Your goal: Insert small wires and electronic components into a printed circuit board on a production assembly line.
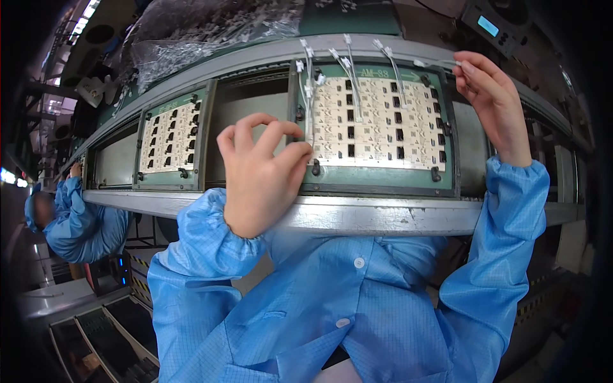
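Observation:
A green fixture (377,180) in front of me holds a panel of pale circuit boards (373,124) with rows of black components. My left hand (262,169) is at the panel's left edge, thumb and index finger closed around the lower end of a white wire lead (309,118). Its tip is hidden by the fingers. Several similar leads with white connectors (347,62) run up from the panel and over the far rail. Beyond the fixture's far right corner, my right hand (491,92) pinches another short white wire lead (439,62), its connector pointing left.
A metal rail (377,216) runs along the near side of the line. Further left sits a second fixture with a board panel (169,137). Clear plastic bags of white parts (211,38) lie beyond the far rail. At far left, another person in blue (89,223) works.

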Demonstrator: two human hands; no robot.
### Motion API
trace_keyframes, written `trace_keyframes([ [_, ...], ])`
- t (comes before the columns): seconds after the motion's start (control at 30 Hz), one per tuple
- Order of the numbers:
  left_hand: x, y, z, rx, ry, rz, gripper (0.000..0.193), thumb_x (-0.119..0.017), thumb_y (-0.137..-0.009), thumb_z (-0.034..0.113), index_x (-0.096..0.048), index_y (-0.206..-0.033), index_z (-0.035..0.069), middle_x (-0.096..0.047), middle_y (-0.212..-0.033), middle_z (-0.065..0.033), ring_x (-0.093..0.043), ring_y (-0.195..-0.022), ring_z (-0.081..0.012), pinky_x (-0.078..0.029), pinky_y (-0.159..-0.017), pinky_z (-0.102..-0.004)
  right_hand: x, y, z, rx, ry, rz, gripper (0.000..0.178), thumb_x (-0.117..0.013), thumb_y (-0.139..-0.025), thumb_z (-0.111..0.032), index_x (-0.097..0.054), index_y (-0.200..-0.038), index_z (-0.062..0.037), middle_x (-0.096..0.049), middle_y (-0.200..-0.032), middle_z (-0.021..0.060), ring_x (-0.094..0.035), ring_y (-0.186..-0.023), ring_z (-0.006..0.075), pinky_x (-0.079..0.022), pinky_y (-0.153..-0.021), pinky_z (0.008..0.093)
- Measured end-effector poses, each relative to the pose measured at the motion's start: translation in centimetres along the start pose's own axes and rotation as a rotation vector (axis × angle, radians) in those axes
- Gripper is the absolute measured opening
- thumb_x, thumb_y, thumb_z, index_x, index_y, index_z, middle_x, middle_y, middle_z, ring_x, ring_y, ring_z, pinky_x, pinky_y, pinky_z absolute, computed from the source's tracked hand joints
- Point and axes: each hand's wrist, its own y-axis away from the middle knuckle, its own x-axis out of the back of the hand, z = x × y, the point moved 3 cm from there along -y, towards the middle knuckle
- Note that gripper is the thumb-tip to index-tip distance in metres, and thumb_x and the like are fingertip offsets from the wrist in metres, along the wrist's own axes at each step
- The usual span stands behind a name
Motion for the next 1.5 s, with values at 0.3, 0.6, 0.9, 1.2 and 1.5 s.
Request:
trace_keyframes([
  [0.3, 0.6, 2.2, 0.5, -0.004, 0.155, -0.057, 0.03, -0.072, -0.068, 0.006, -0.074, -0.098, 0.012, -0.062, -0.112, -0.0047, -0.051, -0.112, -0.0322, -0.038, -0.095, -0.0458, -2.3, 2.0, -0.8, 0.055, -0.025, 0.102, 0.019, -0.063, -0.093, -0.008, -0.062, -0.11, 0.0004, -0.066, -0.098, 0.0065, -0.062, -0.09, 0.012, -0.048, -0.087, 0.0247],
  [0.6, 0.9, 0.2, 0.2, -0.194, 0.096, -0.239, 0.022, -0.069, -0.069, 0.014, -0.073, -0.09, 0.009, -0.06, -0.114, -0.0048, -0.048, -0.119, -0.0282, -0.04, -0.096, -0.0472, -3.3, 1.7, -1.2, 0.119, 0.035, 0.058, 0.013, -0.063, -0.092, -0.007, -0.063, -0.103, 0.0005, -0.07, -0.098, 0.0102, -0.067, -0.088, 0.0147, -0.049, -0.088, 0.0266],
  [0.9, -8.2, -17.5, -6.5, 0.093, -0.298, -0.114, 0.03, -0.071, -0.075, 0.02, -0.068, -0.105, 0.016, -0.063, -0.11, -0.004, -0.055, -0.11, -0.0269, -0.044, -0.087, -0.0427, -3.9, 2.3, -0.5, 0.141, 0.081, 0.069, 0.012, -0.062, -0.093, -0.01, -0.062, -0.099, -0.0001, -0.071, -0.098, 0.0124, -0.069, -0.085, 0.0181, -0.05, -0.084, 0.0285],
  [1.2, -16.6, -23.0, -14.9, 0.272, -0.122, 0.002, 0.02, -0.06, -0.084, 0.018, -0.072, -0.1, 0.016, -0.069, -0.104, -0.0134, -0.065, -0.099, -0.0352, -0.052, -0.083, -0.0486, -2.4, 1.8, -4.1, 0.262, 0.087, 0.119, 0.012, -0.062, -0.093, -0.011, -0.061, -0.099, -0.0005, -0.068, -0.093, 0.009, -0.065, -0.078, 0.0136, -0.048, -0.082, 0.0259],
  [1.5, -14.8, -24.9, -14.5, 0.435, 0.147, 0.059, 0.022, -0.067, -0.072, 0.017, -0.078, -0.09, 0.012, -0.071, -0.095, -0.0178, -0.068, -0.093, -0.0346, -0.053, -0.087, -0.0441, -4.5, 3.5, -2.1, 0.232, 0.241, -0.025, 0.006, -0.061, -0.094, -0.006, -0.058, -0.095, -0.0013, -0.063, -0.086, 0.0049, -0.06, -0.078, 0.0117, -0.048, -0.074, 0.0247],
])
